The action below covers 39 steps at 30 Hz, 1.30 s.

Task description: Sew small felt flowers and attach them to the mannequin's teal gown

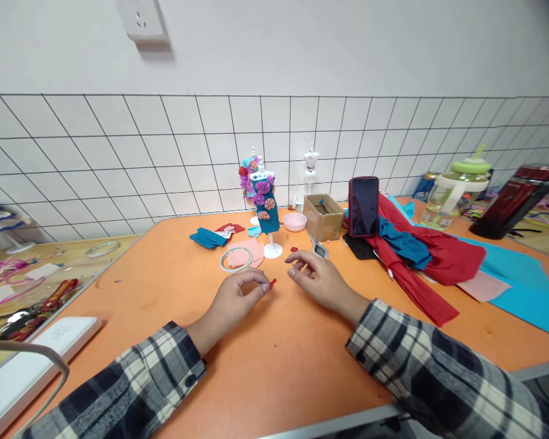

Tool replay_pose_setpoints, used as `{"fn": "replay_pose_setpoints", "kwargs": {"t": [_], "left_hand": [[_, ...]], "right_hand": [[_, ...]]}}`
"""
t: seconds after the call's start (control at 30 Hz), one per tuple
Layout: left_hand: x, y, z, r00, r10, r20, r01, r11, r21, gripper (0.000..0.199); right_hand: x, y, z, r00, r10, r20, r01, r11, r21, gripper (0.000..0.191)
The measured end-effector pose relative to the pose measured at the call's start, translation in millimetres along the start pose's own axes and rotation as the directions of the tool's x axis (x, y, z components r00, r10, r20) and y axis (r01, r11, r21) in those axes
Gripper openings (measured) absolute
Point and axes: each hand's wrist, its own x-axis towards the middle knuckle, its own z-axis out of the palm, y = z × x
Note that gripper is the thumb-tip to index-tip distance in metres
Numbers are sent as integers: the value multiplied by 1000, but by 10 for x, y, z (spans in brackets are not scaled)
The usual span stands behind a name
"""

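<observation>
My left hand (pixel 238 299) pinches a small red piece (pixel 272 283) between thumb and fingertips, low over the orange table (pixel 274 378). To its right, my right hand (pixel 320 281) hovers with thumb and fingers apart and nothing between them. Just beyond both hands stands a small white mannequin in a blue dress (pixel 269 216) with purple and peach flowers. Another small red piece (pixel 294 249) lies near my right fingertips. A roll of tape (pixel 221 262) rests on pink paper (pixel 256 250) left of the mannequin's base.
Behind are a decorated mannequin (pixel 246 183), a bare one (pixel 310 161), a pink bowl (pixel 295 222) and a cardboard box (pixel 329 224). On the right are a phone (pixel 364 207), red cloth (pixel 457 250), a jug (pixel 452 198) and a dark bottle (pixel 507 207). A white power strip (pixel 50 353) lies left.
</observation>
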Motion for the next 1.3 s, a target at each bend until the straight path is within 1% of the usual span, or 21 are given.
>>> {"fn": "replay_pose_setpoints", "kwargs": {"t": [0.03, 0.07, 0.1, 0.13, 0.2, 0.27, 0.33, 0.4, 0.5, 0.57, 0.63, 0.7, 0.8, 0.87, 1.0, 1.07, 1.2, 1.3], "left_hand": [[5, -8, -14, 999, -46, -19, 45, 999, -24, 19], [11, -18, -26, 996, -88, -35, 86, 995, -48, 19], [18, -31, -36, 991, -122, -45, 119, 990, -72, 20], [24, -45, -43, 988, -148, -50, 142, 985, -93, 20], [34, -71, -49, 984, -170, -51, 162, 979, -124, 21], [40, -93, -46, 984, -169, -50, 160, 977, -139, 22], [41, -110, -41, 985, -167, -54, 158, 976, -147, 22], [41, -122, -38, 984, -170, -58, 159, 975, -153, 22], [41, -131, -41, 983, -170, -64, 158, 975, -157, 21], [39, -135, -47, 984, -166, -71, 153, 975, -161, 20], [38, -137, -52, 984, -161, -79, 146, 975, -167, 19], [36, -139, -57, 984, -161, -78, 145, 974, -175, 18], [35, -132, -60, 982, -174, -78, 156, 969, -193, 19], [34, -125, -62, 979, -185, -88, 165, 966, -200, 19], [39, -127, -64, 974, -199, -109, 176, 966, -192, 18], [45, -137, -64, 973, -201, -116, 179, 967, -179, 18], [53, -149, -64, 972, -202, -121, 182, 971, -158, 18], [54, -147, -61, 970, -208, -124, 188, 970, -156, 19]], "right_hand": [[20, 39, -71, 1000, -16, -23, 11, 983, -184, 21], [37, 81, -134, 999, -7, -36, -6, 939, -345, 19], [49, 122, -184, 999, 20, -30, -32, 890, -455, 19], [56, 157, -215, 999, 54, -11, -51, 849, -526, 19], [53, 197, -224, 993, 106, 50, -55, 802, -594, 22], [34, 190, -184, 985, 122, 121, -15, 764, -645, 23], [15, 144, -141, 973, 151, 174, 18, 703, -711, 23], [2, 77, -124, 956, 216, 200, 16, 639, -769, 23], [-26, -32, -129, 928, 287, 236, 22, 592, -806, 22], [-63, -96, -109, 913, 295, 282, 63, 581, -811, 21], [-111, -145, -51, 903, 292, 314, 94, 578, -810, 28], [-149, -179, 25, 907, 287, 309, 94, 577, -812, 33], [-153, -194, 93, 909, 272, 315, 105, 582, -807, 35], [-127, -173, 78, 915, 247, 319, 118, 592, -797, 32], [-70, -49, -49, 929, 241, 280, 52, 666, -744, 21], [-51, 18, -114, 930, 224, 291, 62, 685, -726, 20], [-33, 42, -167, 925, 152, 348, 158, 679, -717, 21], [-43, -36, -130, 926, 168, 339, 154, 652, -742, 24]]}}
